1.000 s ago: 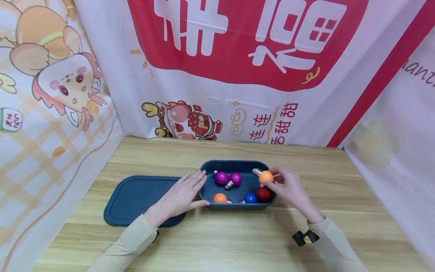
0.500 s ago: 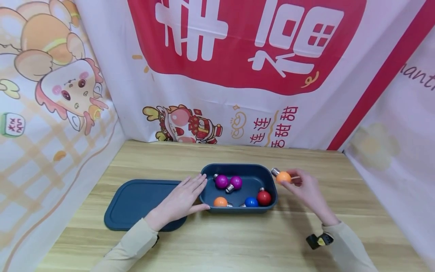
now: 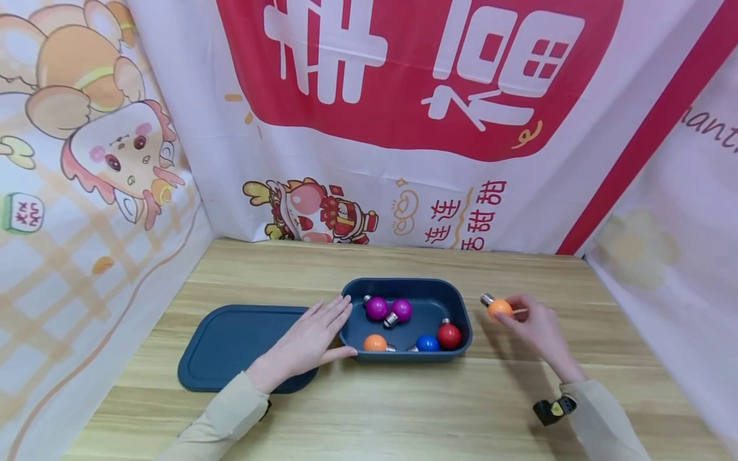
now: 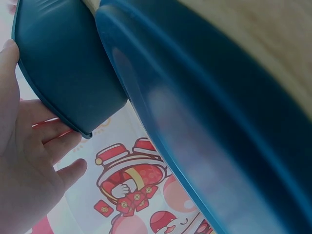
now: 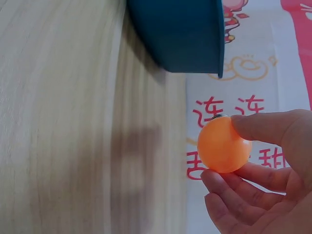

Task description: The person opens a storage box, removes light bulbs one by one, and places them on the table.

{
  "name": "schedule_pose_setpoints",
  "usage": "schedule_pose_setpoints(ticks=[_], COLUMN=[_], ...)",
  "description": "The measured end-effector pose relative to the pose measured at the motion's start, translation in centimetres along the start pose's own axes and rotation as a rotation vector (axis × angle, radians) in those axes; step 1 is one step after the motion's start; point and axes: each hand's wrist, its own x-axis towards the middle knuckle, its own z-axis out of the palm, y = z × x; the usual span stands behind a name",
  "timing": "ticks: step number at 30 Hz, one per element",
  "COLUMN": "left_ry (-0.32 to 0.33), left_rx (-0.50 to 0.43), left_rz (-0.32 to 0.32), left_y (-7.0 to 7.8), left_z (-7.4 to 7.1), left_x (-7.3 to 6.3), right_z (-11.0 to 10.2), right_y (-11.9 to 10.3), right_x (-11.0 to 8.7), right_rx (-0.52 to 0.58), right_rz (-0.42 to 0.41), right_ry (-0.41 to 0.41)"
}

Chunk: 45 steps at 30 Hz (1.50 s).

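Note:
Between thumb and fingertips my right hand (image 3: 536,330) pinches an orange light bulb (image 3: 500,309), its metal screw base pointing up and left. In the right wrist view this bulb (image 5: 224,145) is held above the table, right of the dark blue box. With fingers straight, my left hand (image 3: 308,336) rests on the left end rim of the box (image 3: 403,356). Inside the box lie two purple bulbs (image 3: 377,308), another orange bulb (image 3: 375,342), a blue bulb (image 3: 428,343) and a red bulb (image 3: 448,335). The left wrist view shows fingers touching the box's rim (image 4: 53,114).
A dark blue lid (image 3: 242,346) lies flat on the wooden table (image 3: 403,410), left of the box and partly under my left hand and wrist. Printed cloth (image 3: 403,192) hangs behind the table and along both sides.
My right hand has carried the orange bulb from over the box's right end out to the right, beyond the rim. The left hand stays on the box.

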Motion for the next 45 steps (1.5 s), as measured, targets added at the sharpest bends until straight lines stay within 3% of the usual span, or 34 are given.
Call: schedule_pose_setpoints(ticks=[17, 45], left_ry=[-0.002, -0.015], left_rx=[-0.005, -0.01], left_rz=[-0.004, -0.021], left_y=[0.0, 0.0], left_z=[0.1, 0.3], left_x=[-0.1, 0.0], right_z=[1.2, 1.5], right_y=[2.0, 2.4], right_x=[0.5, 0.5], right_rx=[-0.029, -0.045], right_rz=[0.043, 0.094], right_ry=[-0.073, -0.156])
